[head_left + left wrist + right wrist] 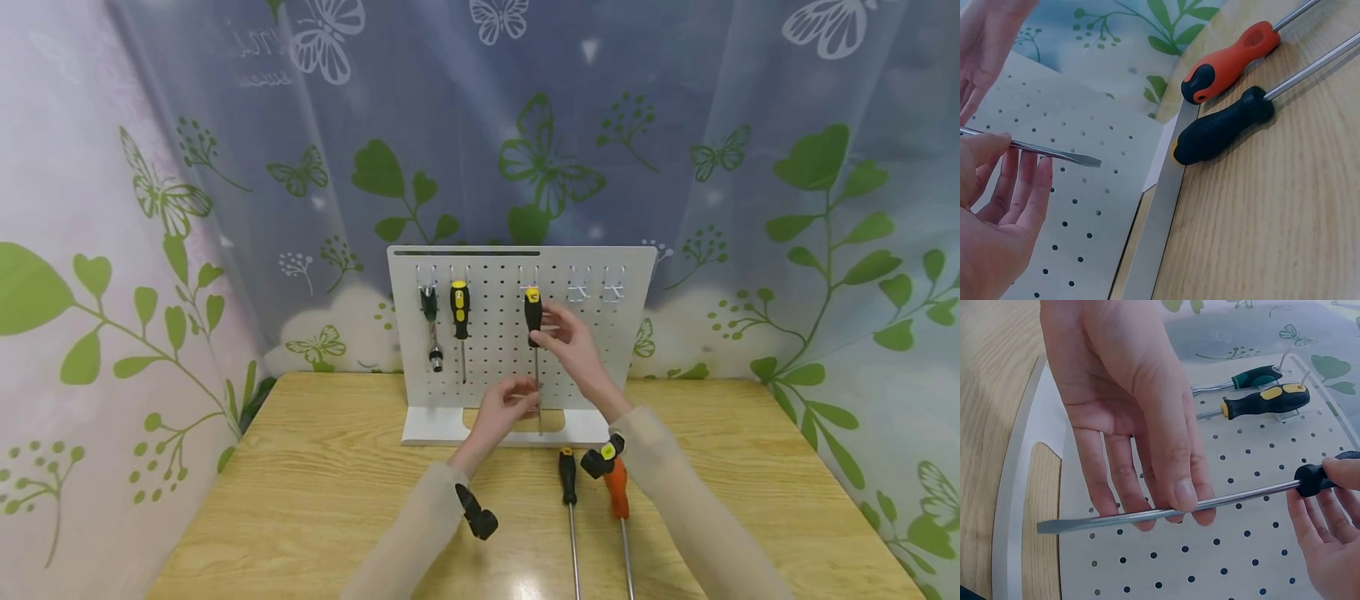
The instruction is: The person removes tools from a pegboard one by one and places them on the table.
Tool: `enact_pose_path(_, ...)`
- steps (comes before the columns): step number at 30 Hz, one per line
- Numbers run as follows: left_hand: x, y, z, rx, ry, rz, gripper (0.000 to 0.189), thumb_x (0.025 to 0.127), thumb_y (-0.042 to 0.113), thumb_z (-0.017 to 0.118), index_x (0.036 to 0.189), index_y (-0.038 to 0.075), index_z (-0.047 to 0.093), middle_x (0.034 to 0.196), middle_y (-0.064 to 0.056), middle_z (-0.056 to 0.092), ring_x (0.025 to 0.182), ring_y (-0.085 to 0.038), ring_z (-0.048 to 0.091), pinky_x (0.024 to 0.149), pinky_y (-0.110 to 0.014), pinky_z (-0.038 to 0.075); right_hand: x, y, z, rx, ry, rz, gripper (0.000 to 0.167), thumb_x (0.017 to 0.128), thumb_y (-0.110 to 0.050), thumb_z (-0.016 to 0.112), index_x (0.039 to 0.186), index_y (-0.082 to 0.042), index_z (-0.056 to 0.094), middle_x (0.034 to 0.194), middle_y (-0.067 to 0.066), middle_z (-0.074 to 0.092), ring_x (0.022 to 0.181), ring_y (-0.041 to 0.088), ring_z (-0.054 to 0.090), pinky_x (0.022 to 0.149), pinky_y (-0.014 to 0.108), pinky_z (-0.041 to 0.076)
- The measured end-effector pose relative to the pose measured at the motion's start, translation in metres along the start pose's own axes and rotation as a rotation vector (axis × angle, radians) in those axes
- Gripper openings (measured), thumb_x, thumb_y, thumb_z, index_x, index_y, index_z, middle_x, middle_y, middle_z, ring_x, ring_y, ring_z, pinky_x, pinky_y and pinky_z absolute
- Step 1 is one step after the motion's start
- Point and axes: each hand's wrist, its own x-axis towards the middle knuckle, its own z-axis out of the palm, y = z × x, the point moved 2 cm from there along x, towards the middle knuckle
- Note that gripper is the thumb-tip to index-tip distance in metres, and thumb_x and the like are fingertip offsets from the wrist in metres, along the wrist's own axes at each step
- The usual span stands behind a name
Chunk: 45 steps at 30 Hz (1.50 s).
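A flat-blade screwdriver with a black and yellow handle stands upright before the white pegboard, its top at a pair of hooks. Whether the hooks bear it, I cannot tell. My right hand grips the lower handle, as the right wrist view also shows. Lower down, my left hand pinches the metal shaft between thumb and fingers. The flat tip points down past the left fingers. Left of it on the board hang a yellow-and-black screwdriver and a green-handled ratchet tool.
On the wooden table, a black-handled screwdriver and an orange-handled one lie in front of the board's base, near my right forearm. Further hooks stick out at the board's upper right. A patterned curtain hangs behind.
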Motion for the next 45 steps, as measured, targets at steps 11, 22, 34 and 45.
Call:
enact_pose_path(11,-0.017,0.011,0.007,-0.042,-0.036,-0.031,0.028,0.101,0.009,0.063,0.125,-0.005,0.062,0.118,-0.014,0.065,0.110,-0.041,0.065,0.093,-0.042,0.060,-0.009,-0.004,-0.006,0.018,-0.024,0.003,0.052,0.098,-0.013,0.068,0.145,-0.002,0.050,0.131,0.025,0.060,0.099,0.013,0.066,0.089,0.025,0.056)
enact_pose_path(22,-0.033,0.017,0.012,-0.059,-0.059,-0.018,0.025,0.100,0.009,0.064,0.122,-0.005,0.063,0.116,-0.012,0.067,0.104,-0.030,0.069,0.090,-0.040,0.061,-0.025,-0.017,-0.009,0.037,-0.058,0.009,0.054,0.097,-0.012,0.069,0.147,-0.003,0.047,0.131,0.025,0.059,0.097,0.009,0.065,0.089,0.025,0.056)
enact_pose_path(34,-0.067,0.022,0.016,-0.060,-0.053,-0.048,0.028,0.100,0.009,0.065,0.123,-0.007,0.062,0.111,-0.011,0.065,0.092,-0.016,0.067,0.091,-0.047,0.060,-0.043,-0.016,-0.007,0.036,-0.100,0.058,0.061,0.096,-0.014,0.070,0.151,-0.008,0.043,0.135,0.021,0.060,0.107,0.014,0.066,0.100,0.040,0.051)
enact_pose_path(45,-0.099,0.019,0.016,-0.097,-0.031,-0.100,0.024,0.098,0.003,0.064,0.118,-0.009,0.061,0.106,-0.017,0.065,0.086,-0.011,0.065,0.087,-0.044,0.062,-0.060,-0.006,0.006,0.056,-0.163,0.096,0.064,0.096,-0.012,0.070,0.152,-0.008,0.041,0.139,0.023,0.055,0.102,0.011,0.067,0.106,0.049,0.048)
